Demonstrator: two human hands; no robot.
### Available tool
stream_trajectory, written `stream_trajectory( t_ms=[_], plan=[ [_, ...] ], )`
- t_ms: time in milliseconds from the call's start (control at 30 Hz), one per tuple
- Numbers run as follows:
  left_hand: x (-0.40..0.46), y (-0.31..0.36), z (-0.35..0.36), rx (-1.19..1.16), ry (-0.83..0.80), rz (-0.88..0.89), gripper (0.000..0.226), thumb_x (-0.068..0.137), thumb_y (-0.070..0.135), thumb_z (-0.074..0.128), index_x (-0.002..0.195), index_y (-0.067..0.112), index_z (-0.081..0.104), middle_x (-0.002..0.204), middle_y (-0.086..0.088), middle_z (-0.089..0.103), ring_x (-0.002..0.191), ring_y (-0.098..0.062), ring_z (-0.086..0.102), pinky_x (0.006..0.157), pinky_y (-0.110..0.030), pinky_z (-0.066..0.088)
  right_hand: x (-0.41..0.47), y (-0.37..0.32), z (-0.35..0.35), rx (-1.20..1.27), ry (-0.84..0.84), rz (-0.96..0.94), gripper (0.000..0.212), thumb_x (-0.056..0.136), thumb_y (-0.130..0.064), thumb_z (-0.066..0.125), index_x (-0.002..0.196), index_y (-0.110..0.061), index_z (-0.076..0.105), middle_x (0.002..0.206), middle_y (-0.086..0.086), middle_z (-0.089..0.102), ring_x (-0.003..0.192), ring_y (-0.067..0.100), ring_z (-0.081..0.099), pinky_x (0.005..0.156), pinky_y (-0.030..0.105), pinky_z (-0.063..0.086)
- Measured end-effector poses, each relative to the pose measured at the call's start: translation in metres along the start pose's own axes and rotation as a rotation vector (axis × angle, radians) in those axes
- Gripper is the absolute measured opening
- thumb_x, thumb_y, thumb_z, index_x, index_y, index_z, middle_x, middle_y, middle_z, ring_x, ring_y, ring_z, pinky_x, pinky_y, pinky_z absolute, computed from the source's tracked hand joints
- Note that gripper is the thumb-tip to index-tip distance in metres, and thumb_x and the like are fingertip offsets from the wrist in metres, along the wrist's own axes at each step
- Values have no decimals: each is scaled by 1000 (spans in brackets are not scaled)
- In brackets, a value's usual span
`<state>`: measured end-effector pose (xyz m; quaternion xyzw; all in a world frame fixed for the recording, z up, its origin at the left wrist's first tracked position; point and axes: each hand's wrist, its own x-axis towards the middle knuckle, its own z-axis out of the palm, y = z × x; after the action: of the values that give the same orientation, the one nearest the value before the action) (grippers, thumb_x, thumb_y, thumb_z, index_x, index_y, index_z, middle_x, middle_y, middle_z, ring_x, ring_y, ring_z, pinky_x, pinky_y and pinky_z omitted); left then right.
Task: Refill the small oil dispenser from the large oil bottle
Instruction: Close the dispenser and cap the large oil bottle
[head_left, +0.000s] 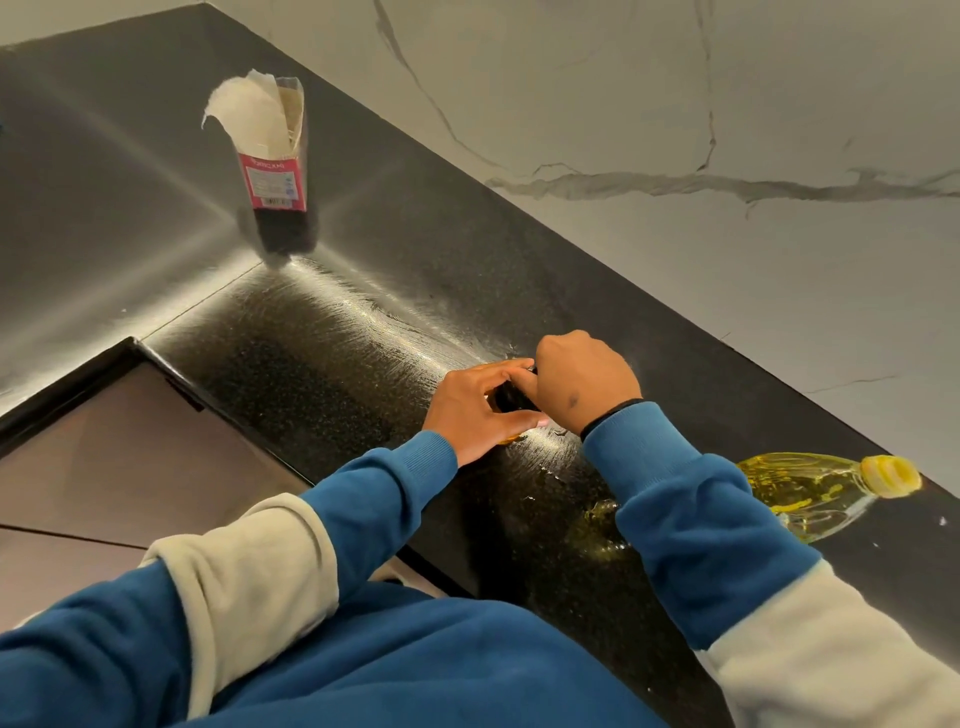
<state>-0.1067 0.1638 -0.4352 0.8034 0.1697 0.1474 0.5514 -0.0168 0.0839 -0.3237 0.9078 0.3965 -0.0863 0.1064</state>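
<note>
Both hands (540, 395) grasp dispenser (511, 397) | dark cap, apparently | large bottle (821, 493) yellow-capped

Dark speckled countertop with three things standing on it

The polished black countertop (322, 364) runs in an L along a white marbled wall, glossy enough to throw streaks of glare (and smeared near the middle). Toward the far corner stands an opened packet (275, 156) with a pink label, paper sticking out of its top. Near the wall-side edge, mid-counter, the small oil dispenser (511, 397) sits on the surface, mostly hidden by two hands. Further along at the right end stands the large oil bottle (826, 493), yellow-capped and holding yellow oil, partly behind a sleeve.
</note>
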Motion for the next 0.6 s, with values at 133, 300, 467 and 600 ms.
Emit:
stream_trajectory(
  t_ms=[133, 300, 467, 600],
  plan=[
    [2, -3, 0, -7, 0, 5, 74, 66, 48, 90, 133, 28, 67, 134, 9, 67, 125, -1, 59, 111, -33, 47, -3, 12, -5, 106, -36, -94, 37, 93, -48, 60, 84, -12, 61, 73, 2, 62, 65, 16, 59, 55, 28, 49],
    [3, -4, 1, -17, 0, -5, 81, 65, 50, 89, 137, 24, 64, 136, 7, 66, 126, 0, 57, 111, -29, 47, -3, 14, 2, 128, 35, -142, 26, 94, -34, 62, 99, -10, 70, 88, 9, 68, 77, 25, 65, 72, 39, 58],
    [1, -1, 0, -16, 9, 5, 66, 67, 47, 84, 129, 30, 69, 132, 13, 68, 122, 5, 58, 105, -27, 50, -8, 6, 16, 113, 119, -88, 39, 100, -42, 50, 95, -7, 67, 84, 10, 66, 77, 27, 64, 70, 36, 55],
    [2, -4, 2, -1, -3, 2, 64, 68, 55, 78, 126, 30, 71, 126, 15, 71, 118, 2, 62, 102, -30, 51, -10, -2, 21, 153, 184, 102, 50, 101, -49, 41, 69, -11, 49, 66, 4, 49, 65, 25, 54, 60, 36, 49]
  ],
)
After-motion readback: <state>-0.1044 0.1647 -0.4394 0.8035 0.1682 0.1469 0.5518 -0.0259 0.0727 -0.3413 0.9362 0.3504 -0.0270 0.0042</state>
